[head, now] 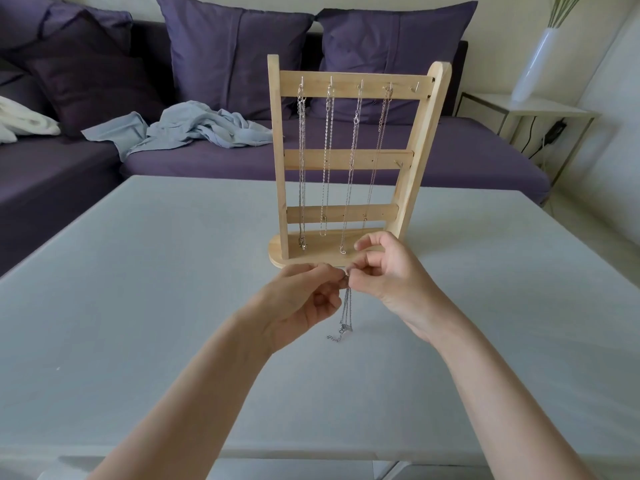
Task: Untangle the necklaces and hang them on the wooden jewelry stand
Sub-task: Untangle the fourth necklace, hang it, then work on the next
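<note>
1. Two hands meet over the table (pixel 138 271): the left hand (pixel 298 299) and right hand (pixel 388 268) each pinch the top of one chain (pixel 346 306) between fingertips.
2. Below both hands the chain hangs doubled, its loose end touching the table.
3. Just beyond the hands stands the stand (pixel 349 157), upright.
4. Four necklaces (pixel 327 161) hang from its top-bar hooks; the rightmost hook is bare.
5. Farther behind lies a sofa (pixel 346 161) with a blue cloth (pixel 194 128).
</note>
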